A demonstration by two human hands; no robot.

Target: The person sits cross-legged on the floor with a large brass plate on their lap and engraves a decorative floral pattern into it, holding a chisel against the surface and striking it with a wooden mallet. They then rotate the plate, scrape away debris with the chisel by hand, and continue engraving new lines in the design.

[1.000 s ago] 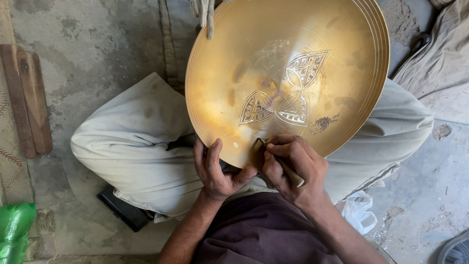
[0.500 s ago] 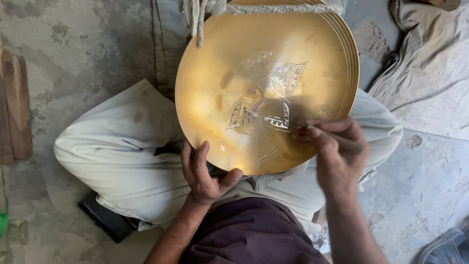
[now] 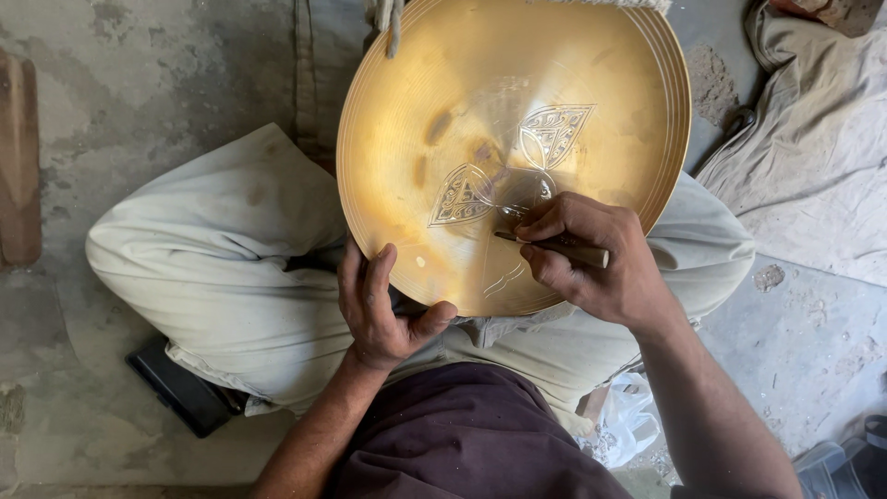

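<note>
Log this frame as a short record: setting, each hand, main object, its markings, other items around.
setting: person seated cross-legged on a concrete floor
left hand: grips the lower rim of the brass dish
right hand: holds an engraving tool, tip against the dish
dish markings: two engraved leaf shapes near the centre
other items: dark flat object, wooden piece, cloth, plastic bag
</note>
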